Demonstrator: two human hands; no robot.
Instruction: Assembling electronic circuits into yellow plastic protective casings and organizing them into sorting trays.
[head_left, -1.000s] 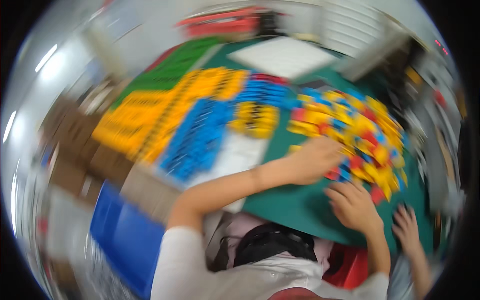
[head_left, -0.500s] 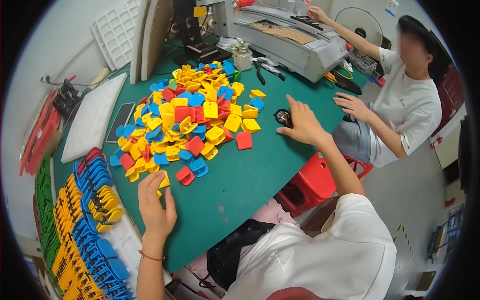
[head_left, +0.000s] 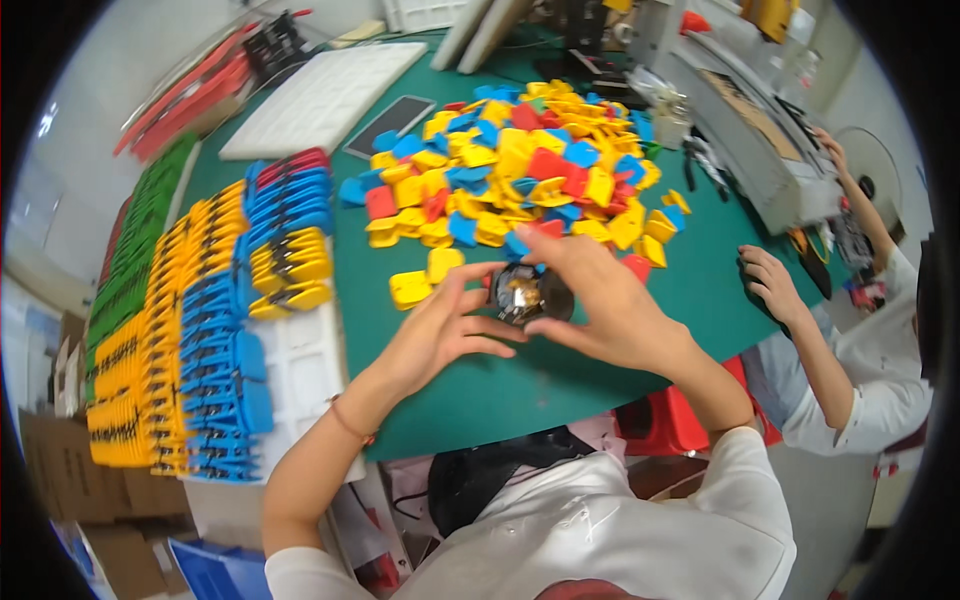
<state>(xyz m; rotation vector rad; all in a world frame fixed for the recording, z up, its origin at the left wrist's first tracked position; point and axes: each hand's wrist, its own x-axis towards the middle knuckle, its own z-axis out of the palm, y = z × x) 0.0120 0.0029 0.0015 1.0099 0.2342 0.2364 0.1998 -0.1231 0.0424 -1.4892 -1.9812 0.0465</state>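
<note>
Held in my right hand is a small round black container with shiny metal bits inside; the thumb and fingers close around its side. My left hand reaches toward it from the left, fingers apart, with fingertips beside its rim; whether they touch cannot be made out. Two yellow plastic pieces lie just beyond my left hand. Past both hands spreads a heap of loose red, yellow and blue plastic pieces on the green tabletop.
Rows of assembled blue, yellow and green clips stand on white trays at the left. A phone and a white panel lie behind. Pliers, a grey machine and a co-worker's hand are at the right.
My right hand has picked up the black container and brought it left, before the heap. My left hand has come in toward it. The view has turned leftward.
</note>
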